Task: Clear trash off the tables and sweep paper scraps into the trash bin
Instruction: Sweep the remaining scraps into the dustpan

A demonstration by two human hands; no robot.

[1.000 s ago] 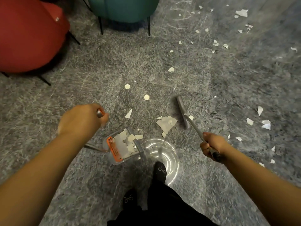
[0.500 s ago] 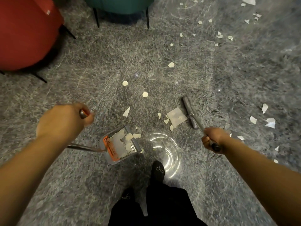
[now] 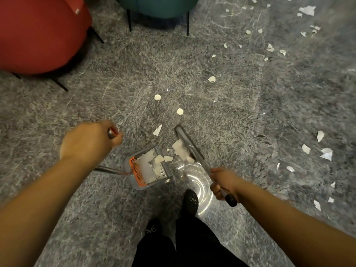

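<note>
Grey, marbled floor [image 3: 240, 116] runs under everything, glossy enough to throw back a ring of ceiling light by the person's black shoes [image 3: 190, 201]. A red chair [image 3: 38, 35] and a teal chair [image 3: 158, 5] stand on thin dark legs at the far side. Torn paper scraps [image 3: 269, 47] lie scattered off to the right and ahead.

The left hand [image 3: 88, 140] is curled tight round the top of the dustpan handle [image 3: 111, 133]; the dustpan [image 3: 148, 168], orange comb along its back, sits on the floor holding white scraps. The right hand [image 3: 223, 183] grips the broom handle [image 3: 229, 199], fingers wrapped round it. The broom head [image 3: 187, 142] rests just beside the pan's mouth, with a paper piece [image 3: 180, 150] touching it.
</note>
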